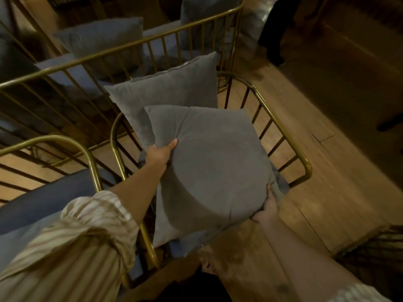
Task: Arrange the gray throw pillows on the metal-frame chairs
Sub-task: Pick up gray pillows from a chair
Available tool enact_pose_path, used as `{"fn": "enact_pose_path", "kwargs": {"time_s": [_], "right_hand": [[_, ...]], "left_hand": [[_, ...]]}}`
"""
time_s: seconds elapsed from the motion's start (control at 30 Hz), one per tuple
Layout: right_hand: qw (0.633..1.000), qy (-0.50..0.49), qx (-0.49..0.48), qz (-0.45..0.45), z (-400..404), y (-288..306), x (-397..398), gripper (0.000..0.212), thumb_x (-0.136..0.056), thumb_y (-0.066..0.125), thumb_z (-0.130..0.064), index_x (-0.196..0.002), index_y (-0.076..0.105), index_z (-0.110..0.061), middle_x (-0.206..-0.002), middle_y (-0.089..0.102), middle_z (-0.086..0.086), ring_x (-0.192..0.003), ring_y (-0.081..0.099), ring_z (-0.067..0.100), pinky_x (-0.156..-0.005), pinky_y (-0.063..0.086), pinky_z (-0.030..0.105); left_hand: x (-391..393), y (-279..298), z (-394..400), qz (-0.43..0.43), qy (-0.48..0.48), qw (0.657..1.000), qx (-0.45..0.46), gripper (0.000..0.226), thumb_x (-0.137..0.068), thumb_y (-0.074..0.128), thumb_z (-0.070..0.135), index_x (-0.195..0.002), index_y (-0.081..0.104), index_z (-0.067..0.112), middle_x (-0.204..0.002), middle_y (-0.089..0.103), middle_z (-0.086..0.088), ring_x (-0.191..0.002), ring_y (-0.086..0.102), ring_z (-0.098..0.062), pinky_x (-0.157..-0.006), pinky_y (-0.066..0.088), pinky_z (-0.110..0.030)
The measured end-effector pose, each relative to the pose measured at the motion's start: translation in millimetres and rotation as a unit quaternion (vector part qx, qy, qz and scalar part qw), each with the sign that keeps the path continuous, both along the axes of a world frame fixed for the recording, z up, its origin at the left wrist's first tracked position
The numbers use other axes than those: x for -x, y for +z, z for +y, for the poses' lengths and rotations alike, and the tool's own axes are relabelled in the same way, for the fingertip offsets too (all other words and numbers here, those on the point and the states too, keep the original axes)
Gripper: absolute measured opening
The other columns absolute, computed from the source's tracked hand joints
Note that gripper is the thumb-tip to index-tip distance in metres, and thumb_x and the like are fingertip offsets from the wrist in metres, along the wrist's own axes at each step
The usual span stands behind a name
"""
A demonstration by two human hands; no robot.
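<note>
I hold a gray throw pillow (209, 171) over the seat of a gold metal-frame chair (283, 136). My left hand (160, 154) grips the pillow's left edge, and my right hand (268, 209) grips its lower right corner. A second gray pillow (165, 94) stands upright behind it, leaning on the chair's back rail. The held pillow covers most of the seat.
Another gold-frame chair (87, 153) with a blue seat cushion (43, 199) stands at my left. Beyond the rail are more chairs with gray pillows (102, 40). A wooden floor (327, 171) stretches to the right; a person's dark legs (274, 29) stand at the top right.
</note>
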State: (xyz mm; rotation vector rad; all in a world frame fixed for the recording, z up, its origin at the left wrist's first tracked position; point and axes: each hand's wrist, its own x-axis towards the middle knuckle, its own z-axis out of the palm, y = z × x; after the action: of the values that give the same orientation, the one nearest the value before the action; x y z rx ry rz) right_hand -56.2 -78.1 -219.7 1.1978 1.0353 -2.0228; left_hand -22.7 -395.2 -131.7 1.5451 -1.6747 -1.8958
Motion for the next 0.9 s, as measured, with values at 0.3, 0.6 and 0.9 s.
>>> {"fn": "enact_pose_path", "kwargs": {"time_s": [0.3,0.6,0.9], "right_hand": [[0.979,0.013,0.031,0.202,-37.9,124.3,5.2,0.067,-0.083,0.061,-0.063,-0.136,0.055,-0.024,-0.129,0.065,0.004,-0.110,0.061,0.024,-0.079,0.051,0.038],[0.924,0.187,0.147,0.300,-134.8,195.2,-6.7,0.057,-0.092,0.045,-0.063,-0.132,0.056,-0.025,-0.104,0.078,0.002,-0.088,0.075,0.024,-0.066,0.061,0.035],[0.836,0.389,0.159,0.353,-251.5,228.4,-80.1,0.050,-0.099,0.041,-0.047,-0.089,0.081,-0.018,-0.093,0.079,0.003,-0.085,0.075,0.020,-0.075,0.063,0.037]], "left_hand": [[-62.5,71.5,-29.4,0.112,0.025,0.991,-0.074,0.085,-0.060,0.089,0.056,-0.126,0.062,0.011,-0.118,0.069,0.000,-0.109,0.066,-0.024,-0.102,0.050,-0.045],[-184.4,120.7,-126.3,0.161,0.123,0.978,-0.059,0.123,-0.039,0.081,0.081,-0.143,0.050,0.023,-0.132,0.063,-0.007,-0.118,0.062,-0.035,-0.103,0.047,-0.057],[-327.2,132.5,-209.0,-0.005,0.154,0.981,0.119,0.103,-0.056,0.053,0.097,-0.135,0.054,0.031,-0.138,0.059,-0.006,-0.125,0.056,-0.034,-0.103,0.041,-0.053]]}}
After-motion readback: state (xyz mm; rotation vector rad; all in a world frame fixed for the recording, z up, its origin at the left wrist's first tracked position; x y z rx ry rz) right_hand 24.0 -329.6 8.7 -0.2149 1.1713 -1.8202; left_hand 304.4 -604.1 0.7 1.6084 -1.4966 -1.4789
